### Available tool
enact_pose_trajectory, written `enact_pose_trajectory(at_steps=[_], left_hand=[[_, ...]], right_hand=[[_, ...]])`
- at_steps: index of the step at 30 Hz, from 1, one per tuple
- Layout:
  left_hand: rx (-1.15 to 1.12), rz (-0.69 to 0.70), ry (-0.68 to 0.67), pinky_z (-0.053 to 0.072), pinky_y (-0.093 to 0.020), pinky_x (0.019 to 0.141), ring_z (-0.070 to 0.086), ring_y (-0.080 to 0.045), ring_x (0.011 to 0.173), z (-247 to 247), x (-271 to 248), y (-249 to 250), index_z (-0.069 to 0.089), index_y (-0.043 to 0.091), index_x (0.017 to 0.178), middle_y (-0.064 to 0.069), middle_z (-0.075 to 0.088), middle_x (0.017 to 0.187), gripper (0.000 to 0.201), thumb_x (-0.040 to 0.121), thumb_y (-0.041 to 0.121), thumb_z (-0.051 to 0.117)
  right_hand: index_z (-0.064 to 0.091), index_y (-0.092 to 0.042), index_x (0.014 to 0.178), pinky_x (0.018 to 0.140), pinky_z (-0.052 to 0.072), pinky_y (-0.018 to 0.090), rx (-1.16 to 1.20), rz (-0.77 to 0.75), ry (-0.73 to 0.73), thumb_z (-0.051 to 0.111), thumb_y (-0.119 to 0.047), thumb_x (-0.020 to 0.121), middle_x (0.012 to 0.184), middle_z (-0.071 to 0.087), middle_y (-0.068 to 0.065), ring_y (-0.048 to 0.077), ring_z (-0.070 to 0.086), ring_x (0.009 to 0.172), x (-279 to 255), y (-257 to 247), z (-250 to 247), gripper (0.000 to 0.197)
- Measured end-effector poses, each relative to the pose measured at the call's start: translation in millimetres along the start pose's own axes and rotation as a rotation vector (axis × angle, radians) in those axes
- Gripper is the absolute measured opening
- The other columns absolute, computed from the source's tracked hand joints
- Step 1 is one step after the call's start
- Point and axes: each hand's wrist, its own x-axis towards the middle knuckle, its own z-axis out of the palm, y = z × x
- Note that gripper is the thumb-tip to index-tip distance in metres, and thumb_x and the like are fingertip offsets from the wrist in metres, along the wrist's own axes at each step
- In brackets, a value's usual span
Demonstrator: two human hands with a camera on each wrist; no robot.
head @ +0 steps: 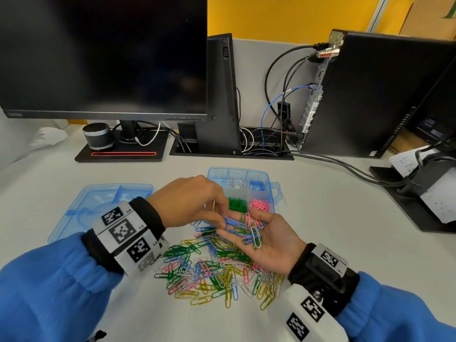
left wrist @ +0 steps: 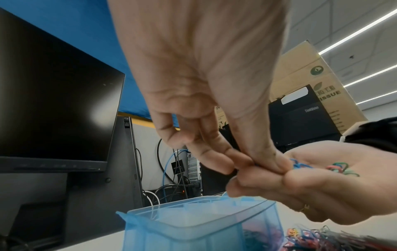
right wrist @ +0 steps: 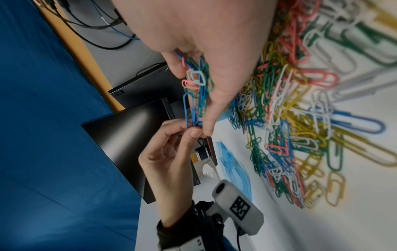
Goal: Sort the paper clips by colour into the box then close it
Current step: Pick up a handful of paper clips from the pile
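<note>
Left hand [head: 190, 201] pinches a blue clip [head: 230, 222] with thumb and fingertips, picking it off the handful of mixed clips [head: 249, 230] cupped in the right hand [head: 269, 243], palm up with fingers loosely curled under them. Both hands hover just in front of the open blue box [head: 275, 191] (white, blue, green and pink clips already in separate compartments). Unsorted pile [head: 217, 270] lies on the desk [head: 320, 218] below the hands, lid [head: 81, 208] flat to the left.
</note>
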Motion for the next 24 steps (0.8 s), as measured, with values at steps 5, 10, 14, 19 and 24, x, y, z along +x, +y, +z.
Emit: enact_pose_trajectory(at_steps=[5, 10, 14, 19, 24], left_hand=[[-0.006, -0.011, -0.021, 0.030, -0.012, 0.059, 0.054, 0.001, 0.082, 7, 2, -3, 0.064, 0.037, 0.094, 0.021, 0.057, 0.091, 0.014, 0.088, 0.049, 0.060], [-0.085, -0.003, 0.064, 0.042, -0.021, 0.064, 0.055, 0.000, 0.078, 11, 6, -6, 0.066, 0.036, 0.093, 0.021, 0.059, 0.084, 0.009, 0.091, 0.042, 0.060], [-0.331, 0.018, 0.141, 0.041, -0.011, 0.060, 0.058, -0.005, 0.073, 10, 14, -9, 0.070, 0.028, 0.088, 0.014, 0.066, 0.078, 0.006, 0.088, 0.033, 0.067], [-0.460, 0.016, 0.219, 0.040, -0.008, 0.058, 0.060, -0.006, 0.063, -3, 37, -5, 0.069, 0.023, 0.083, 0.010, 0.067, 0.077, 0.005, 0.086, 0.027, 0.070], [-0.333, -0.059, 0.201, 0.050, -0.024, 0.064, 0.062, -0.004, 0.060, -18, 74, -13, 0.067, 0.030, 0.082, 0.015, 0.065, 0.077, 0.010, 0.085, 0.039, 0.068]], right_hand=[[0.051, 0.015, 0.126, 0.086, 0.047, 0.055, -0.007, 0.000, 0.019, 0.034, -0.027, 0.100, 0.132, 0.052, 0.031, 0.037, 0.052, 0.121, 1, -2, 0, 0.052], [0.050, 0.016, 0.127, 0.086, 0.046, 0.057, 0.023, 0.020, 0.006, 0.033, -0.027, 0.100, 0.133, 0.049, 0.035, 0.041, 0.049, 0.124, -1, -9, -1, 0.054], [0.052, 0.019, 0.122, 0.084, 0.046, 0.058, 0.072, 0.011, 0.011, 0.035, -0.028, 0.100, 0.125, 0.054, 0.036, 0.041, 0.056, 0.116, -3, -14, 0, 0.054], [0.052, 0.017, 0.124, 0.085, 0.047, 0.055, 0.074, -0.051, 0.004, 0.031, -0.025, 0.100, 0.125, 0.055, 0.034, 0.040, 0.059, 0.110, -7, -21, -3, 0.053], [0.054, 0.019, 0.118, 0.080, 0.050, 0.055, 0.073, -0.121, 0.019, 0.030, -0.024, 0.101, 0.122, 0.058, 0.034, 0.045, 0.066, 0.097, -10, -27, -8, 0.053]])
